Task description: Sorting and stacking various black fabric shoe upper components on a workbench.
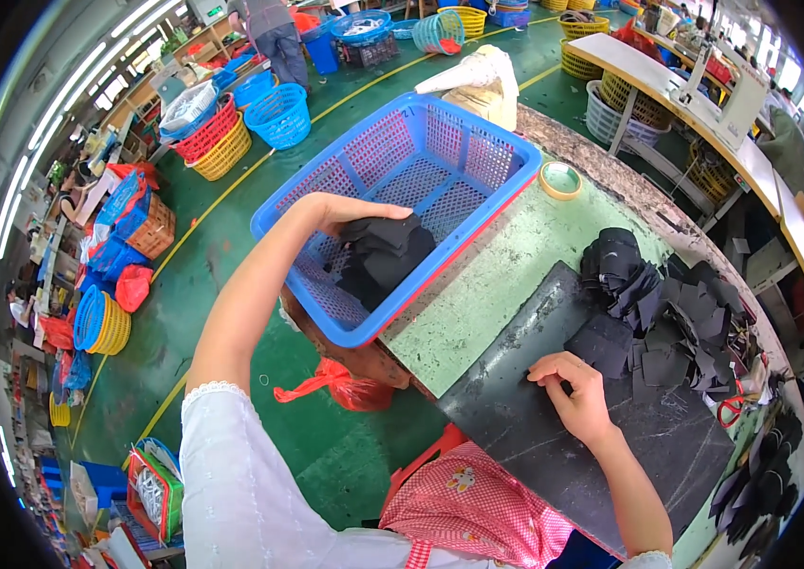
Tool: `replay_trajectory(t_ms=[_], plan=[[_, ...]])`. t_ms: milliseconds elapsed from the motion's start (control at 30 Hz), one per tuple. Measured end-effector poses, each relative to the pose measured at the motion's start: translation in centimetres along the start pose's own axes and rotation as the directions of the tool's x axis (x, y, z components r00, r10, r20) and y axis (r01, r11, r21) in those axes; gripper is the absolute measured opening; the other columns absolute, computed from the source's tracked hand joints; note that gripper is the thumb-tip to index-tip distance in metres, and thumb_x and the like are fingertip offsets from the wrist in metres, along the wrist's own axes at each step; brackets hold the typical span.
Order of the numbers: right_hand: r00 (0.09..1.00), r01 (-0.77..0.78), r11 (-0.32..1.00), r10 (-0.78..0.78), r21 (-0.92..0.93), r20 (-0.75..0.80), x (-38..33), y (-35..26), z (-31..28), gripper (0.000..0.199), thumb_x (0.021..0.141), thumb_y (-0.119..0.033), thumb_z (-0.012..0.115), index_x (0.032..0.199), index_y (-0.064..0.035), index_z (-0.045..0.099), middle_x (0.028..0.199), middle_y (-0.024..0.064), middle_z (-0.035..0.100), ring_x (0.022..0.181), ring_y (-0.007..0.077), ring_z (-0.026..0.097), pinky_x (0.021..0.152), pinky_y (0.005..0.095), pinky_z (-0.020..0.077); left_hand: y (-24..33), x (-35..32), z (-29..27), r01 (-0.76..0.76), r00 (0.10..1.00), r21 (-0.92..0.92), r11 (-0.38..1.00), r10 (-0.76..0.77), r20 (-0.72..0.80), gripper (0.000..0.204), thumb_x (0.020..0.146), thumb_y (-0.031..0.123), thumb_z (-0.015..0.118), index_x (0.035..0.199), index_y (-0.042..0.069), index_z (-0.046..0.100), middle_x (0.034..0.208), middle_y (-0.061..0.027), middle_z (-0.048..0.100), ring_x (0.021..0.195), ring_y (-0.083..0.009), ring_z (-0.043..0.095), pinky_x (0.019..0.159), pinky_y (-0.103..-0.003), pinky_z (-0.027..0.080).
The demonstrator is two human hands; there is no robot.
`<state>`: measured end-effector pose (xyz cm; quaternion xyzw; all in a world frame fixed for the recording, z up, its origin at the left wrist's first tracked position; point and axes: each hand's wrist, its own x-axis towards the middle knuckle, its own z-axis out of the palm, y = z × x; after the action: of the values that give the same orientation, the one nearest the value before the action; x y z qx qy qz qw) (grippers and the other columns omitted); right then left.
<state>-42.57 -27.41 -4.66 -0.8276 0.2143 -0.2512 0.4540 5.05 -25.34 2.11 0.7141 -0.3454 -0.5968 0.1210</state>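
Left hand (340, 211) lowers black pieces (385, 256) into blue basket (478, 142).
Its grip clasps the stack; long axis runs toward the basket's near corner; right hand (577, 394) rests released.

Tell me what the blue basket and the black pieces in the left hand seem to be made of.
The basket looks like moulded plastic: glossy blue, with a regular lattice of holes in walls and floor. The black pieces under the left hand look like thin matte fabric or foam sheet: they are flat, dull and cut to shape, but the exact material cannot be told.

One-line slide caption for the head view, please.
Left hand lowers black pieces into blue basket; right hand rests on dark mat.
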Motion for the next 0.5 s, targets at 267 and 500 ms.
replay_trajectory(t_ms=[267, 500], plan=[[0.97, -0.242, 0.918, 0.23, 0.314, 0.075, 0.1, -2.5, 2.6, 0.017, 0.097, 0.009, 0.062, 0.107, -0.0003, 0.072, 0.104, 0.006, 0.072, 0.088, 0.0134, 0.071, 0.078, 0.0274, 0.058, -0.1, 0.8, -0.4, 0.091, 0.991, -0.048, 0.995, -0.086, 0.098, 0.098, 0.077, 0.09, 0.065, 0.143, 0.018, 0.061, 0.138, -0.0077, 0.066, 0.122, -0.0256, 0.065, 0.094, -0.052, 0.054], [0.988, -0.155, 0.858, 0.133, 0.491, 0.078, 6.1, -9.0, 8.6, 0.038, 0.101, -0.007, 0.067, 0.139, -0.0062, 0.057, 0.123, 0.0104, 0.066, 0.091, 0.016, 0.069, 0.079, 0.0305, 0.0579, -0.6, -1.6, 1.2, 0.107, 0.988, -0.168, 0.98, -0.087, 0.125, 0.091, 0.086, 0.084, 0.062, 0.152, 0.021, 0.055, 0.148, -0.006, 0.062, 0.13, -0.0252, 0.061, 0.103, -0.05, 0.048]])
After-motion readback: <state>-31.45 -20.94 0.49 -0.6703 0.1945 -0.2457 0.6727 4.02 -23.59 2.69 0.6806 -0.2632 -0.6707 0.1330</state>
